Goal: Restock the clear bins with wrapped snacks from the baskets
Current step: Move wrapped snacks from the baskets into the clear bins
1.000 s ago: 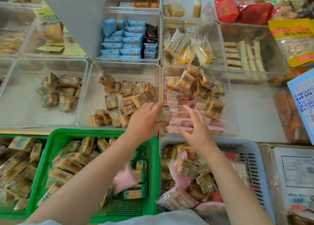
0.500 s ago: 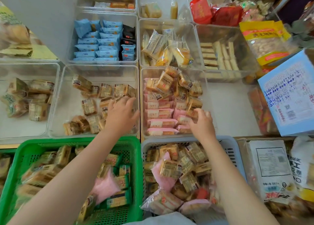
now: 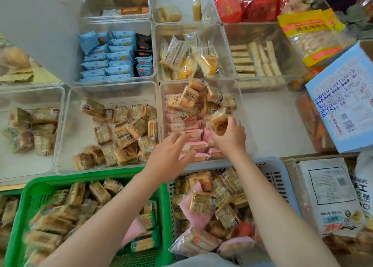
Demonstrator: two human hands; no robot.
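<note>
Bins crowd the shelf, and the landmark is the clear bin (image 3: pixel 245 113) holding pink packets (image 3: pixel 186 126) under a heap of tan wrapped snacks (image 3: pixel 189 97). Far left of it a bin (image 3: pixel 60 105) holds a small cluster of brownish packets, with bare floor around them. Just left of the landmark, wall to wall, the next clear bin (image 3: pixel 68 125) holds loose tan packets (image 3: pixel 125 129) and has an open strip along its left side. In front of that bin sits the green basket (image 3: pixel 30 188), full of wrapped snacks; the left forearm crosses above it. The left hand (image 3: pixel 167 155) reaches over the landmark's front edge, fingers spread apart and empty above the pink packets. The right hand (image 3: pixel 230 133) is inside the landmark, thumb and fingers clamped on one tan wrapped snack (image 3: pixel 219 121) lifted near the heap. Directly in front of the landmark the grey-blue basket (image 3: pixel 276 169) is packed with mixed packets. Behind the landmark stand bins of blue packets (image 3: pixel 109 54) and yellow cakes (image 3: pixel 193 58). Right of the landmark lies a bare white patch, then a blue box (image 3: pixel 343 105).
</note>
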